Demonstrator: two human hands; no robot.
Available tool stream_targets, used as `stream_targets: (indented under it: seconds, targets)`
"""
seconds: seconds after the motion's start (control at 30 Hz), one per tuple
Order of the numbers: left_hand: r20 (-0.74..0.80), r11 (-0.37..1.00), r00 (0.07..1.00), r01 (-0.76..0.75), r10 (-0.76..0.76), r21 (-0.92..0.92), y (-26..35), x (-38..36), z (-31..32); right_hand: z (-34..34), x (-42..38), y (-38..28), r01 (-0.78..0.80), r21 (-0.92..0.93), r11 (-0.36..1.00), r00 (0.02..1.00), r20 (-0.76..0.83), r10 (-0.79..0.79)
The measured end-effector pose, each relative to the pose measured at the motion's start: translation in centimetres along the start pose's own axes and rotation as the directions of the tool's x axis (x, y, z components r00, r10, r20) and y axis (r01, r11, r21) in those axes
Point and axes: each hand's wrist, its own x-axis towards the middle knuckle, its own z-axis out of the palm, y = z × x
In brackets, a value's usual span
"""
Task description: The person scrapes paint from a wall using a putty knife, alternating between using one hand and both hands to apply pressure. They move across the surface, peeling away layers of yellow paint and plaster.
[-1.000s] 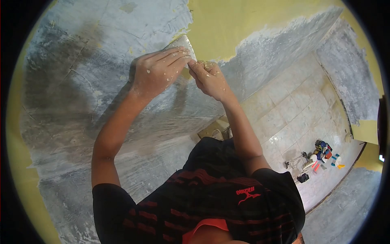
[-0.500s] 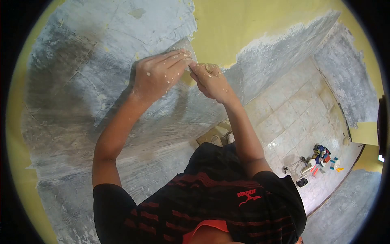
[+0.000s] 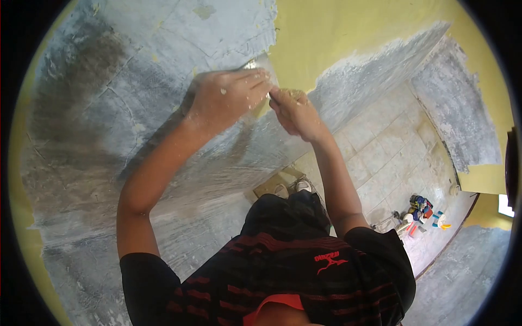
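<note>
Right hand: fingers curled closed on the near end of the flat scraper; handle hidden. Left hand: fingers nearly straight, side by side over the scraper; thumb hidden, can't tell if it grips. Left is slightly blurred, both hands specked with pale bits. Scraper sits at the wall, by the edge between grey surface and yellow paint. Shoes below, near wall base. Mixed tools clustered on tiled floor, well apart from hands.
</note>
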Motion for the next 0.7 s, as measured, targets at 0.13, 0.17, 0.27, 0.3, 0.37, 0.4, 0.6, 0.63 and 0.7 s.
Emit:
stream_targets:
  seconds: [0.13,0.17,0.27,0.3,0.37,0.4,0.6,0.63,0.7]
  targets:
    - [-0.035,0.999,0.999,0.001,-0.002,-0.037,0.3,-0.3,0.8,-0.2,-0.2,0.0,0.003,0.000,1.000,1.000,-0.023,-0.003]
    - [-0.046,0.999,0.999,0.000,-0.002,-0.039,0.3,-0.4,1.1,-0.4,-0.2,0.5,0.005,-0.017,1.000,1.000,-0.023,-0.005]
    - [-0.053,1.000,0.998,-0.025,0.025,-0.001,0.0,0.1,0.7,0.0,0.0,-0.2,-0.002,-0.033,0.999,1.000,-0.020,0.001]
    - [-0.052,1.000,0.998,-0.024,0.024,-0.005,0.2,0.0,0.7,0.1,-0.1,-0.4,-0.012,-0.027,1.000,1.000,-0.016,0.011]
    - [-0.041,1.000,0.999,-0.008,0.007,-0.027,0.4,-0.1,0.5,0.1,-0.4,0.7,-0.014,-0.047,0.999,0.999,-0.038,0.012]
    - [-0.044,1.000,0.999,-0.015,0.014,-0.023,0.5,-0.1,0.5,0.2,-0.4,0.7,-0.009,-0.067,0.998,0.998,-0.061,0.004]
    - [-0.121,0.999,0.992,0.026,-0.031,-0.041,0.1,0.4,-0.1,0.6,0.1,-0.8,0.044,-0.051,0.998,0.998,-0.042,-0.046]
    - [-0.103,0.999,0.995,0.004,-0.008,-0.039,0.1,-0.1,0.7,0.4,0.1,-0.4,0.047,-0.051,0.998,0.998,-0.043,-0.049]
    - [-0.090,0.999,0.996,-0.022,0.019,-0.030,-0.2,-0.2,1.0,0.3,0.1,0.1,0.037,-0.096,0.995,0.998,-0.039,-0.041]
